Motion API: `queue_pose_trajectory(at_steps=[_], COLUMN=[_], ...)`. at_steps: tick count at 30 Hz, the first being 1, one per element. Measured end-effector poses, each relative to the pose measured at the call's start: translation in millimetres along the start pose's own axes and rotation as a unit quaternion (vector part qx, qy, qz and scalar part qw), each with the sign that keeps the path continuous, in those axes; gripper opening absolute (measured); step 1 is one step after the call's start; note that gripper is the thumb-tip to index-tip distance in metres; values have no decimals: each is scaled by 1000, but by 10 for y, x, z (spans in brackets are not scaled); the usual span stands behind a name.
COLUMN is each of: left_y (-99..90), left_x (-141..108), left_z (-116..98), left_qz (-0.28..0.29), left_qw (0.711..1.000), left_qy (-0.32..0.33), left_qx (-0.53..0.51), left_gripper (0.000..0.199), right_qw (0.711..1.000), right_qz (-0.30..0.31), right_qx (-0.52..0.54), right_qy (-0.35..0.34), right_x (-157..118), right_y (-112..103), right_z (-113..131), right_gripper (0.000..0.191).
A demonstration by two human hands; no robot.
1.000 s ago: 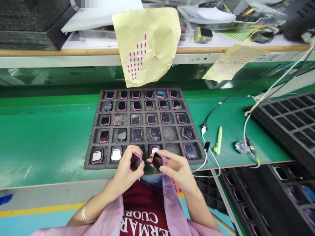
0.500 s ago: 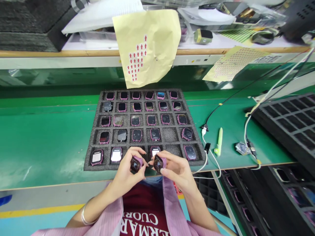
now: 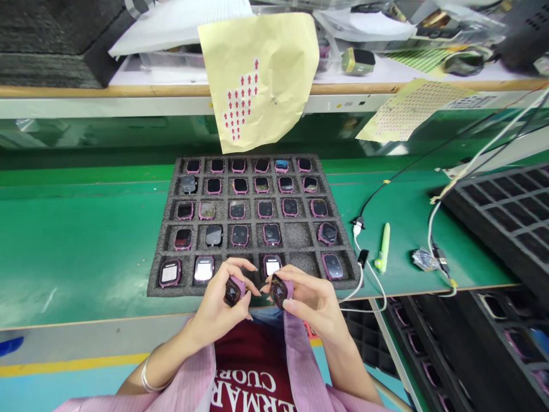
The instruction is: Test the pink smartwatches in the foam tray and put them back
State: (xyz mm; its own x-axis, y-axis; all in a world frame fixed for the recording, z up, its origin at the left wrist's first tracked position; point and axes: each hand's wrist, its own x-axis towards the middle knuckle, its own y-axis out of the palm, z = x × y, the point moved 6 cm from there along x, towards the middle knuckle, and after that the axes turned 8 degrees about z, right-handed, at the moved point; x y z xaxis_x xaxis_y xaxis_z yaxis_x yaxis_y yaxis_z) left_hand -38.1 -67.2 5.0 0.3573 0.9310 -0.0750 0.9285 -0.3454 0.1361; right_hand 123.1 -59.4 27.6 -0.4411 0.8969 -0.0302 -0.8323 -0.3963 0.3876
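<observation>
My left hand (image 3: 221,306) is closed round a purple-framed smartwatch (image 3: 234,290), its dark screen showing a small pattern. A second purple smartwatch (image 3: 280,289) is gripped by my right hand (image 3: 315,300), its lit screen tilted to the left. Both hands are over the front edge of a dark foam tray (image 3: 295,236), the two watches a short gap apart. Several purple-framed watches lie in the tray's compartments. White screens glow on a watch at the front left (image 3: 170,273), one beside it (image 3: 204,269) and one behind my hands (image 3: 271,265).
To the right lie a green pen (image 3: 384,247), a white cable (image 3: 372,274) and a small plastic-wrapped item (image 3: 424,259). Black trays (image 3: 506,206) stand at the far right. A yellow sticker sheet (image 3: 261,80) hangs from the shelf (image 3: 163,90) above.
The left watch has turned slightly and moved a little left in my left hand. The right watch has turned slightly in my right hand. Both hands still hold them.
</observation>
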Motion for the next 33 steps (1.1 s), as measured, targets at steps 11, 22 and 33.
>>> queue_pose_trajectory(at_steps=[11,22,33], left_y=[4,6,3], left_x=[26,25,-8], left_z=[-16,-114,-94], left_qz=[-2,-5,-25], left_qw=[1000,1000,999], left_qy=[-15,-11,0], left_qx=[-3,4,-26], left_gripper=[17,19,21], right_qw=[999,999,1000], right_qz=[-22,-27,-17], right_qx=[-8,-20,-10], right_qy=[24,23,-1], right_x=[-17,-33,-51], right_y=[-34,-70,-65], right_z=[-67,-53,-7], right_gripper=[36,36,33])
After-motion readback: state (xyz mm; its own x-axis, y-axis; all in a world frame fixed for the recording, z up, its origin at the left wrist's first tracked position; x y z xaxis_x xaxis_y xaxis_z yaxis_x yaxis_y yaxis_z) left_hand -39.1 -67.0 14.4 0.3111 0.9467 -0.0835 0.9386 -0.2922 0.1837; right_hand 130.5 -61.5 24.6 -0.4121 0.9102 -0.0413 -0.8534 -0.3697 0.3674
